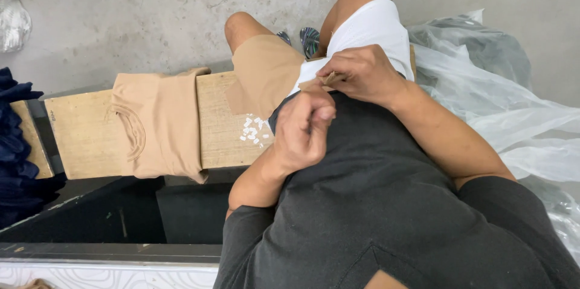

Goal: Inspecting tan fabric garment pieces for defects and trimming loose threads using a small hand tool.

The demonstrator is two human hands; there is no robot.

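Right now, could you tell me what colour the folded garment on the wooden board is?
The folded garment on the board is tan, seen in the head view.

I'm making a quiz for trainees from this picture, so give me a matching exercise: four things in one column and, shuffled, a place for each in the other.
Things:
1. folded tan garment
2. small white bits
3. dark blue cloth pile
4. clear plastic bags

Places:
A. at the far left edge of the view
B. draped over the wooden board
C. on the floor to the person's right
D. scattered on the board beside the left hand

Pairs: 1-B, 2-D, 3-A, 4-C
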